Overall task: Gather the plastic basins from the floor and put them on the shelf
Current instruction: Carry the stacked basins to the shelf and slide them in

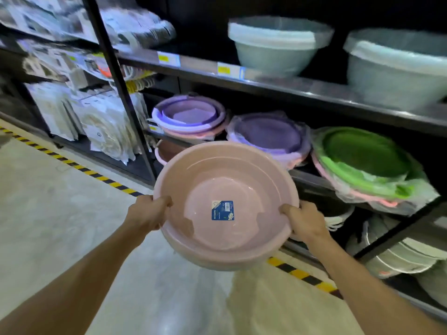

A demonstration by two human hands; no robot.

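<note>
I hold a stack of pink plastic basins (242, 172) in front of me, tilted so the inside faces me, with a blue label on the bottom. My left hand (148, 211) grips the rim on the left side and my right hand (303, 220) grips the rim on the right. The stack hangs in the air just in front of the dark metal shelf (302, 89). On the middle shelf level behind it sit purple basins (191, 114), a wrapped purple stack (268, 134) and a wrapped green stack (365, 155).
Pale blue basins (278, 42) (396, 66) stand on the upper level. White and grey basins (396, 252) fill the bottom level at right. Packaged goods (92, 122) hang in the left bay. Yellow-black tape (72, 163) runs along the floor by the shelf base.
</note>
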